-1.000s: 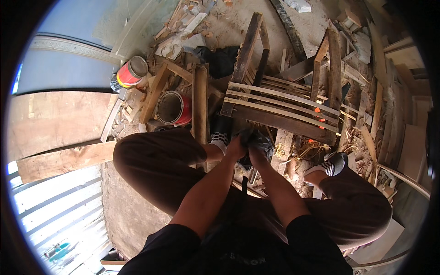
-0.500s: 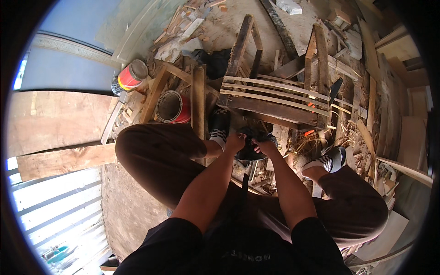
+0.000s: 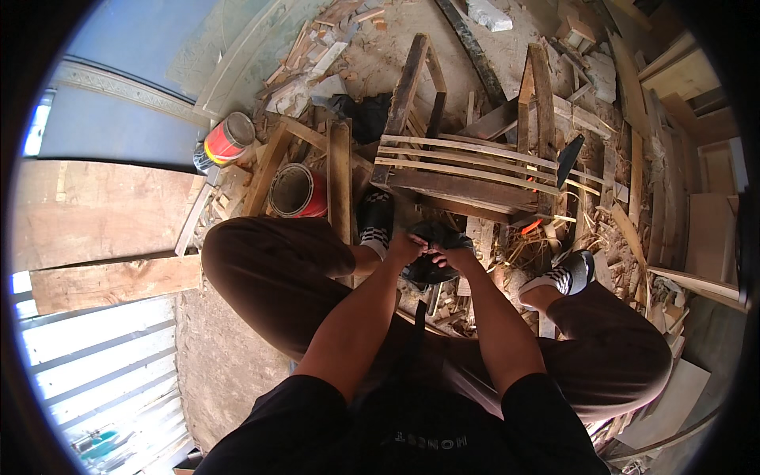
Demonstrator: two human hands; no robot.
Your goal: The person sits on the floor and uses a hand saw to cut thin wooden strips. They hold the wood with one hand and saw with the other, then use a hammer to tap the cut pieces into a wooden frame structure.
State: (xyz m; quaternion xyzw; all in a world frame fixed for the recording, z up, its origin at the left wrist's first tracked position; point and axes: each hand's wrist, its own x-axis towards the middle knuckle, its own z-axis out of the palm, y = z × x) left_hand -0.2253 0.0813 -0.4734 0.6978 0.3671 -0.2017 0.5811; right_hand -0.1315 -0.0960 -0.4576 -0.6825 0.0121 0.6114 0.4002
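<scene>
Between my knees, both hands work at a crumpled black bag (image 3: 431, 273), thin and shiny like plastic. My left hand (image 3: 407, 248) is closed on its left side, with the fingertips at its upper middle. From the other side my right hand (image 3: 457, 258) grips it with bent fingers, the tips almost meeting those of the left. What lies inside the bag is hidden. Just beyond stands a rough wooden frame (image 3: 463, 188) with several thin wooden slats (image 3: 467, 162) laid across it. A black blade-like piece (image 3: 568, 161) sticks up at the slats' right ends.
Left of the frame are an open red bucket (image 3: 291, 190), a wooden trestle-like piece (image 3: 339, 178) and another red can (image 3: 231, 136). An orange object (image 3: 531, 226) lies among wood shavings. Scrap wood covers much of the floor, and boards (image 3: 708, 237) lean at the right.
My hands have drawn slightly closer together on the bag, and its folds have changed shape. The head view has shifted a little, so the wooden frame sits slightly further left.
</scene>
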